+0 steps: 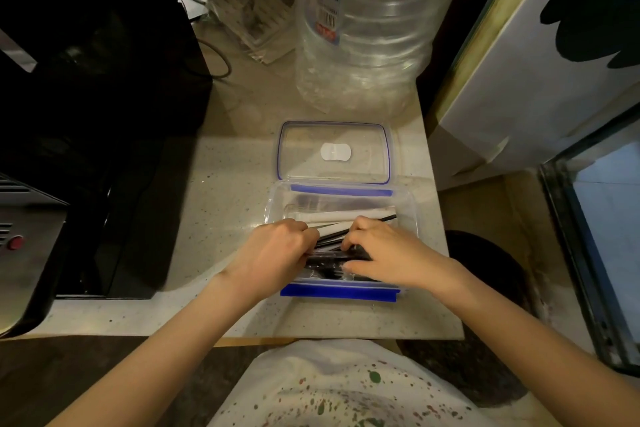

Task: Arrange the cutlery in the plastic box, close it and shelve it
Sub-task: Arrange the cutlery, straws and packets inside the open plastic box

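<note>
A clear plastic box (410, 210) with blue clips stands open on the pale counter. Its clear lid (304, 139), blue-rimmed with a white patch, lies flat just behind it. Inside the box are black plastic cutlery (327, 256), thin black sticks (381, 219) and white paper-wrapped pieces (346, 213). My left hand (277, 253) reaches into the box from the left, fingers curled around the black cutlery. My right hand (384, 253) comes in from the right, with its fingertips pinching the same bundle. The hands hide most of the cutlery.
A large empty clear water bottle (363, 21) stands behind the lid. A black appliance (86, 80) fills the left side, with cables and a power strip (249, 21) behind. A white panel (519, 87) rises on the right, beyond the counter's right edge (436, 218).
</note>
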### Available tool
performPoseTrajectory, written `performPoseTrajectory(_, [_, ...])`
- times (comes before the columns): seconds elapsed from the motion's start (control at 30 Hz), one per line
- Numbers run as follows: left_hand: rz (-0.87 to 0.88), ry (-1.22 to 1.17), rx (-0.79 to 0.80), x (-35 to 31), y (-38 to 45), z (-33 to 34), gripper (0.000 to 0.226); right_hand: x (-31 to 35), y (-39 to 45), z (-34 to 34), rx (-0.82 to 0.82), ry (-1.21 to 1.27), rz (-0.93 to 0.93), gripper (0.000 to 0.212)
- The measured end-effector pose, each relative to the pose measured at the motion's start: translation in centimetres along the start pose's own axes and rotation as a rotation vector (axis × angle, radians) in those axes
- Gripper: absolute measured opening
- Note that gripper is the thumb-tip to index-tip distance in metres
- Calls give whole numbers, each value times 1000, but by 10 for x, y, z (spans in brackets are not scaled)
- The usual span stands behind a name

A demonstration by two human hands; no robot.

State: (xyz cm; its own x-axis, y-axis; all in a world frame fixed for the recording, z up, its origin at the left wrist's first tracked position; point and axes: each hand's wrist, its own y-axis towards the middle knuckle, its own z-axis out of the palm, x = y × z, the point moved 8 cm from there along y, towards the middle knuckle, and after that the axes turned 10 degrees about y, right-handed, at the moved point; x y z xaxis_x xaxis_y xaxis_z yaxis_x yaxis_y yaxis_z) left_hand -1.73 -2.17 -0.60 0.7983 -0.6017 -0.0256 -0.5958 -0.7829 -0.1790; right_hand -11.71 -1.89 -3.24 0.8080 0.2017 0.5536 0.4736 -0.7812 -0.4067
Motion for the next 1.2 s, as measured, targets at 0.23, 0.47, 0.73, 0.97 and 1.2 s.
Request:
performPoseTrajectory(0.23, [37,-94,81,2,8,8,23,6,-1,-2,-80,-61,-12,29])
performPoseTrajectory(0.47, [-17,-203,103,2,7,7,17,6,-5,-8,-146,11,-24,22])
performPoseTrajectory(0.73, [-52,-203,146,12,11,-5,25,2,-4,-13,-130,88,-38,37])
performPoseTrajectory(0.97, [-31,-231,237,22,15,-13,24,1,2,-17,-119,295,-12,27])
performPoseTrajectory(1.2, [-46,-61,314,20,13,2,22,1,14,-3,-14,339,80,27])
